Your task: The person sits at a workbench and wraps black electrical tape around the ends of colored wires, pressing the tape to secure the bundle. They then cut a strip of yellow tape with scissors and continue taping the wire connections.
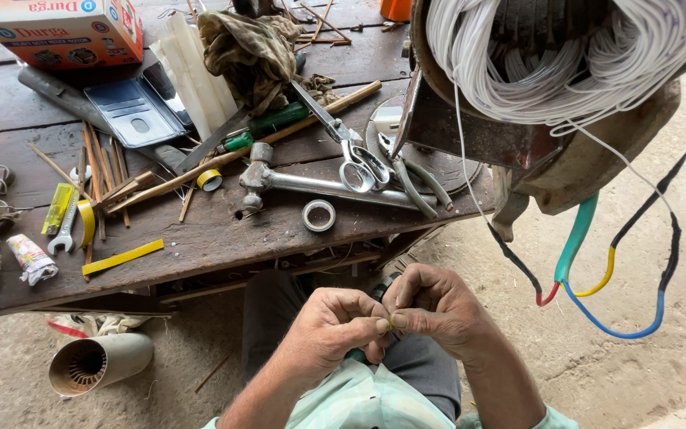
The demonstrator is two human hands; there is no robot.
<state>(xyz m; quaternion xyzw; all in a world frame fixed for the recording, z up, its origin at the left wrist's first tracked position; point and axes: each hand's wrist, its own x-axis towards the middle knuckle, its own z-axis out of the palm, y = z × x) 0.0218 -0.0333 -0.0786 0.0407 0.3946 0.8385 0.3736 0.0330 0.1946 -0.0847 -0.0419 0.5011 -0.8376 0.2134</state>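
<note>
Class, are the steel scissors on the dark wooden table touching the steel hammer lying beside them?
Touching. The head view shows the steel scissors lying across the steel hammer, their ring handles overlapping its long shaft with no gap on the dark wooden table.

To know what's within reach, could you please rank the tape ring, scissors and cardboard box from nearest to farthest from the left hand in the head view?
From the left hand:
1. Tape ring, near table edge.
2. Scissors, mid-table.
3. Cardboard box, far left corner.

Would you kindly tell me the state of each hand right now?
Left hand: closed, pinching a small yellowish piece at the fingertips.
Right hand: closed, pinching the same piece.
</note>
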